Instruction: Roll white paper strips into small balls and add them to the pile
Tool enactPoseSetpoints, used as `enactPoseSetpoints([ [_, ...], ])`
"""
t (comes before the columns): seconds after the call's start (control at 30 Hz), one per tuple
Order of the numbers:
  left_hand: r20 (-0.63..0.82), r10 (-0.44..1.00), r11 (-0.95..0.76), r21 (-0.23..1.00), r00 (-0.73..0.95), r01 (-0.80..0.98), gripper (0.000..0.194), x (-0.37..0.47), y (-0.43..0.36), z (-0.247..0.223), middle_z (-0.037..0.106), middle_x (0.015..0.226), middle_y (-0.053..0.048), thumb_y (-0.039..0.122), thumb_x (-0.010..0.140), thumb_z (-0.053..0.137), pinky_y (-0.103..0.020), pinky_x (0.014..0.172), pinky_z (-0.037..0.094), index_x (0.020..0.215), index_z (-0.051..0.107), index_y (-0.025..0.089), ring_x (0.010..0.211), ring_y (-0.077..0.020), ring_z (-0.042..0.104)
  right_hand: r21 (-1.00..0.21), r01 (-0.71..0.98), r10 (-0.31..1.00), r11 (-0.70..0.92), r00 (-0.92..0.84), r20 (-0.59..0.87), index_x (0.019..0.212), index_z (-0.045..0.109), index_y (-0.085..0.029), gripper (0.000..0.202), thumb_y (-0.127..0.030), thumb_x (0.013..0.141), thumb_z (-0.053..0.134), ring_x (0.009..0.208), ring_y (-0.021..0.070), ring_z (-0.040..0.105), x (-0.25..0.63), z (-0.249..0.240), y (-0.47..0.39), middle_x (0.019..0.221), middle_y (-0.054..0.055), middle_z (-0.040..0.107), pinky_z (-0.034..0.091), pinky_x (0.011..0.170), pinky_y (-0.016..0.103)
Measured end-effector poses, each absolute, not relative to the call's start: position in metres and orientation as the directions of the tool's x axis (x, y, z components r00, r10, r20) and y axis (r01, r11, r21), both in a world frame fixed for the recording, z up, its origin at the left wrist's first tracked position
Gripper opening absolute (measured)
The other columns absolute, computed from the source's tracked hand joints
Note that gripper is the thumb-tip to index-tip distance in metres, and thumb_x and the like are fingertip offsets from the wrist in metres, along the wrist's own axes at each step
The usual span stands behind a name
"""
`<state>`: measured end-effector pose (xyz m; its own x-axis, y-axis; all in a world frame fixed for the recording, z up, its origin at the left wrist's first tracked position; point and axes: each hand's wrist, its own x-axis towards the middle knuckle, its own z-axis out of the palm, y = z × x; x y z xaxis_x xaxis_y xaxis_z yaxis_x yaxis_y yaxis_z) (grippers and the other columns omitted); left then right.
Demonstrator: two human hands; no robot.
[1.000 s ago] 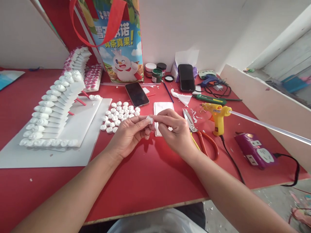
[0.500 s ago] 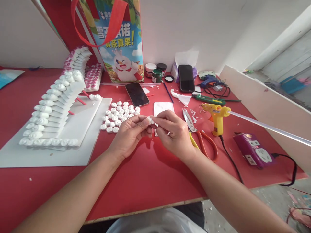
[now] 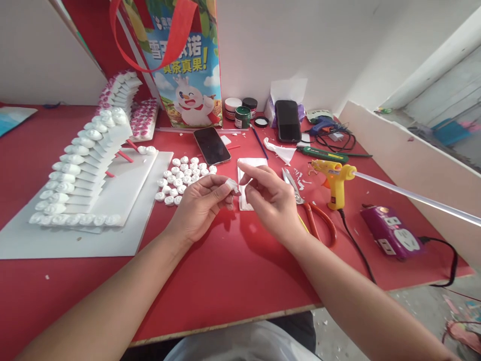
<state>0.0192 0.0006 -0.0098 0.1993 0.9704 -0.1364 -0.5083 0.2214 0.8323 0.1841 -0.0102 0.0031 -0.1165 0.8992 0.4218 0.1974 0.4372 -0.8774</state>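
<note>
Between the thumb and fingers of my left hand (image 3: 201, 205) is a small piece of white tissue paper (image 3: 232, 185), gathered and twisted at its end. My right hand (image 3: 268, 195) hovers just to the right of it, fingers apart and nothing between them. Under and behind the right hand lies a folded stack of white tissue (image 3: 246, 200). Left of my hands, many small white paper rosettes (image 3: 179, 175) sit in a loose cluster on the red table (image 3: 210, 286).
At left, a curved white model (image 3: 75, 170) edged with rosettes stands on a white board (image 3: 124, 245). Scissors (image 3: 319, 220), a yellow glue gun (image 3: 332, 175) and a purple power strip (image 3: 391, 233) lie to the right. Behind are a phone (image 3: 212, 145), paint jars (image 3: 242, 117) and a bag (image 3: 188, 75).
My right hand has let go of the tissue piece and moved slightly right, its fingers spreading. The left hand stays in place, still pinching the tissue.
</note>
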Motion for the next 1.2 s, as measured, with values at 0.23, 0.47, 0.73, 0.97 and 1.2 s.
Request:
enactPoseSetpoints([
  [0.23,-0.151,0.963,0.250,0.808,0.223,-0.533,0.034,0.0180,0.0012,-0.0099,0.070,0.067,0.000,0.027,0.062,0.097,-0.020,0.057,0.052,0.083,0.074,0.014,0.056,-0.0081,0.061,-0.928,0.059,0.917,0.369,-0.188,0.353,0.110,0.083,-0.026,0.044,-0.010,0.085,0.051,0.082,0.0144,0.057,0.1829,0.0026,-0.0085,0.085,0.003,0.058,0.052,0.075,0.031],
  [0.47,-0.129,0.963,0.241,0.804,0.236,-0.543,0.029,0.0186,-0.0013,-0.0089,0.072,0.067,-0.001,0.026,0.065,0.096,-0.017,0.053,0.051,0.081,0.076,0.014,0.056,-0.0075,0.061,-0.881,0.122,0.882,0.458,-0.191,0.432,0.116,0.081,-0.032,0.048,-0.007,0.088,0.050,0.079,0.0138,0.059,0.1789,-0.0024,-0.0130,0.088,0.003,0.058,0.053,0.072,0.032],
  [0.73,-0.145,0.964,0.244,0.815,0.224,-0.525,0.029,0.0185,-0.0008,-0.0105,0.072,0.067,-0.001,0.029,0.065,0.096,-0.017,0.052,0.050,0.083,0.077,0.015,0.055,-0.0078,0.061,-0.874,0.143,0.880,0.464,-0.190,0.436,0.118,0.080,-0.031,0.049,-0.007,0.087,0.050,0.077,0.0132,0.060,0.1796,-0.0033,-0.0133,0.086,0.003,0.059,0.054,0.072,0.031],
  [0.97,-0.145,0.961,0.251,0.816,0.235,-0.521,0.029,0.0175,-0.0012,-0.0106,0.070,0.066,-0.001,0.030,0.066,0.095,-0.016,0.052,0.049,0.082,0.077,0.015,0.056,-0.0073,0.059,-0.868,0.141,0.873,0.476,-0.192,0.448,0.118,0.080,-0.031,0.049,-0.007,0.087,0.050,0.076,0.0130,0.058,0.1784,-0.0033,-0.0125,0.084,0.002,0.059,0.052,0.070,0.030],
  [1.2,-0.147,0.958,0.253,0.832,0.245,-0.494,0.032,0.0178,-0.0007,-0.0100,0.067,0.065,-0.001,0.033,0.065,0.096,-0.018,0.055,0.047,0.082,0.077,0.014,0.057,-0.0071,0.055,-0.880,0.150,0.885,0.451,-0.203,0.419,0.121,0.079,-0.031,0.046,-0.011,0.089,0.052,0.077,0.0137,0.059,0.1782,-0.0049,-0.0125,0.086,0.003,0.059,0.053,0.072,0.032],
])
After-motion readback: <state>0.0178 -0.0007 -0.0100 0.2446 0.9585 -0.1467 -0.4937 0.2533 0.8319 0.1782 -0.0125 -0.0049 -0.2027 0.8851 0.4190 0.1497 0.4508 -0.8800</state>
